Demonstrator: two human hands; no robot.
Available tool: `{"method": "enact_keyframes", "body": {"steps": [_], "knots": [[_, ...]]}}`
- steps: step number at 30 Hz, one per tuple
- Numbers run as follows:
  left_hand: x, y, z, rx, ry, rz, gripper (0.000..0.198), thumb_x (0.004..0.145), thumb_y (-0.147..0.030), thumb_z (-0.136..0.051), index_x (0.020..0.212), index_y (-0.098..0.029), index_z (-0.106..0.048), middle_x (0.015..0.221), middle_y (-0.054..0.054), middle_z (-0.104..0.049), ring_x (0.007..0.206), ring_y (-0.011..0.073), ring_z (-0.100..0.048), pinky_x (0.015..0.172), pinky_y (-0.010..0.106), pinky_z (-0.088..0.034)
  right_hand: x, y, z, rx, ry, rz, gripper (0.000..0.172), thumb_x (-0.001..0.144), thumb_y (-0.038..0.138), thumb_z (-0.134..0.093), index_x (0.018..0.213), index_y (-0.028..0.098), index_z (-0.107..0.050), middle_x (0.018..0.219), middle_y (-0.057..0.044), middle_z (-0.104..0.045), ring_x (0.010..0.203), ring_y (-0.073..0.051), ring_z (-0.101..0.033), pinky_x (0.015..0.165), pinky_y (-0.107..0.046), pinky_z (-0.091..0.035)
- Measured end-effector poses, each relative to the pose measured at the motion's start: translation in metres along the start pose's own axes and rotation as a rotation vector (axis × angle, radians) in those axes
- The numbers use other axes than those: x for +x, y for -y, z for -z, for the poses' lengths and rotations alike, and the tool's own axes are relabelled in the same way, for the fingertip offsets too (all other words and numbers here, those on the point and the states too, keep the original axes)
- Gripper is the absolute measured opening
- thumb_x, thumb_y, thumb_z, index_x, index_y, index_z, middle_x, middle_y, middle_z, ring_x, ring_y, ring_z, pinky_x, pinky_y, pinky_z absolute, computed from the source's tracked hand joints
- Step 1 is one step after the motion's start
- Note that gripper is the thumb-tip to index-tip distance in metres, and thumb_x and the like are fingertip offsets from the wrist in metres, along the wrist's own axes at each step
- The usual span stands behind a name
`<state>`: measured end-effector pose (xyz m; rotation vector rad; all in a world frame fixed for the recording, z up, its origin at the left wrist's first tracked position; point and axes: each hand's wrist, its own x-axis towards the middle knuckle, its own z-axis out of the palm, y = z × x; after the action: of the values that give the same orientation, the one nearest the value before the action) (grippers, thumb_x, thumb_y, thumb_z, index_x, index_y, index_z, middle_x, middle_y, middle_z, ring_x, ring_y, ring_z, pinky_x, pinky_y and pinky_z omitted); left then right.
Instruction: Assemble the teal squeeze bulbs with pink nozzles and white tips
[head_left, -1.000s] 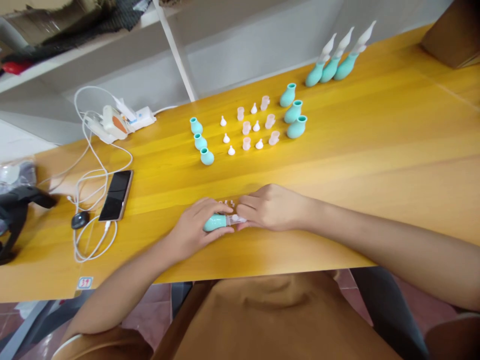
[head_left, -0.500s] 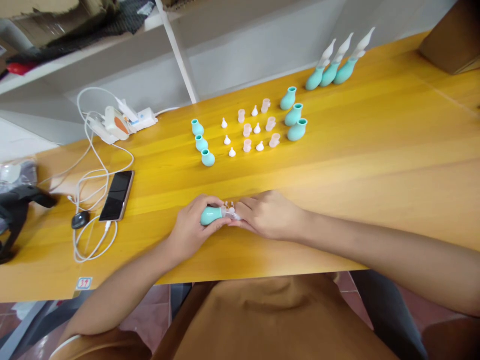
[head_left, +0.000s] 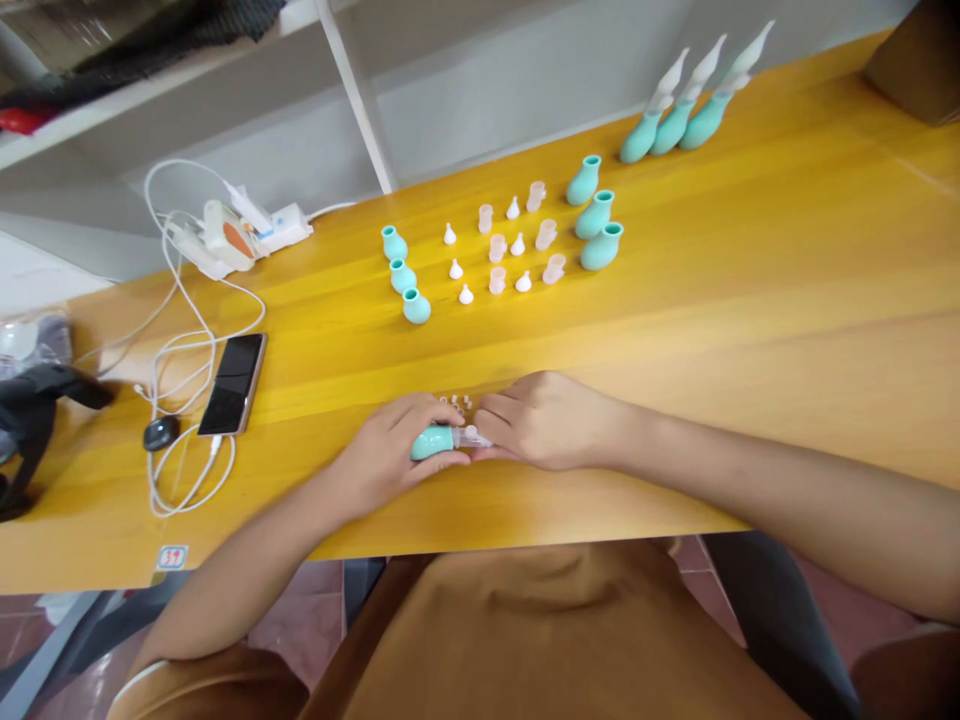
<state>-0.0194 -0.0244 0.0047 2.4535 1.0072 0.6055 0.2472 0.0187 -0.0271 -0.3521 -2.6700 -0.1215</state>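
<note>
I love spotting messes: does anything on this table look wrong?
Only the white cable looks messy, looping loosely beside the phone, whereas the standing teal bulbs form rows. I see no spill or damage.

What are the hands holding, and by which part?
A glossy teal rounded bulb with a translucent front piece: left hand around the bulb, right hand pinching the front piece's far end.

The person wears a brown top [head_left: 510,650], plain in colour, with soft creases across the front. The left sleeve [head_left: 225,690] is short, the same brown, and finished with a narrow white edge [head_left: 139,678]. The right sleeve [head_left: 907,672], partly out of view, looks darker and blurred. Both forearms [head_left: 262,555] are bare, as are the left hand [head_left: 394,440] and right hand [head_left: 551,420].
</note>
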Motion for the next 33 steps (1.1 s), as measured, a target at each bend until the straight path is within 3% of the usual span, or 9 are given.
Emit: {"method": "enact_keyframes", "body": {"steps": [7, 17, 22, 29, 33], "knots": [[0.001, -0.001, 0.000, -0.060, 0.046, 0.036, 0.029, 0.102, -0.044, -0.076, 0.122, -0.026, -0.066, 0.110, 0.005, -0.079, 0.104, 0.0224, -0.078, 0.096, 0.037, -0.062, 0.000, 0.000, -0.003, 0.008, -0.024, 0.014, 0.052, 0.122, 0.043, -0.034, 0.095, 0.013, -0.066, 0.082, -0.006, -0.066, 0.065, -0.015, -0.048, 0.061, -0.036, -0.020], [-0.004, -0.001, -0.010, 0.016, -0.062, 0.067, 0.032, 0.104, -0.047, -0.072, 0.125, -0.024, -0.064, 0.115, 0.008, -0.078, 0.106, 0.0232, -0.078, 0.096, 0.039, -0.062, 0.000, 0.007, -0.004, -0.026, 0.015, -0.062, 0.046, 0.121, 0.038, -0.041, 0.095, 0.011, -0.068, 0.080, -0.007, -0.067, 0.062, -0.015, -0.046, 0.060, -0.037, -0.016], [-0.002, -0.002, -0.009, -0.025, -0.027, 0.095, 0.033, 0.102, -0.048, -0.075, 0.124, -0.024, -0.066, 0.114, 0.008, -0.079, 0.104, 0.0235, -0.078, 0.095, 0.040, -0.063, 0.000, 0.004, -0.003, 0.021, 0.065, -0.058, 0.051, 0.121, 0.043, -0.037, 0.097, 0.012, -0.069, 0.085, -0.008, -0.070, 0.065, -0.015, -0.049, 0.060, -0.036, -0.018], [-0.001, -0.002, -0.009, -0.009, -0.005, 0.049, 0.033, 0.102, -0.048, -0.075, 0.124, -0.025, -0.065, 0.113, 0.007, -0.079, 0.105, 0.0240, -0.078, 0.097, 0.040, -0.063, 0.000, 0.002, -0.005, 0.050, 0.022, -0.032, 0.055, 0.122, 0.044, -0.033, 0.097, 0.012, -0.069, 0.082, -0.007, -0.068, 0.065, -0.014, -0.050, 0.060, -0.035, -0.017], [-0.001, -0.003, -0.008, -0.029, -0.035, 0.073, 0.038, 0.101, -0.049, -0.076, 0.127, -0.025, -0.062, 0.118, 0.007, -0.079, 0.108, 0.0233, -0.078, 0.097, 0.038, -0.062, 0.001, 0.002, -0.004, 0.097, 0.043, -0.094, 0.060, 0.121, 0.050, -0.030, 0.097, 0.012, -0.070, 0.086, -0.007, -0.071, 0.065, -0.014, -0.053, 0.060, -0.034, -0.019]]}}
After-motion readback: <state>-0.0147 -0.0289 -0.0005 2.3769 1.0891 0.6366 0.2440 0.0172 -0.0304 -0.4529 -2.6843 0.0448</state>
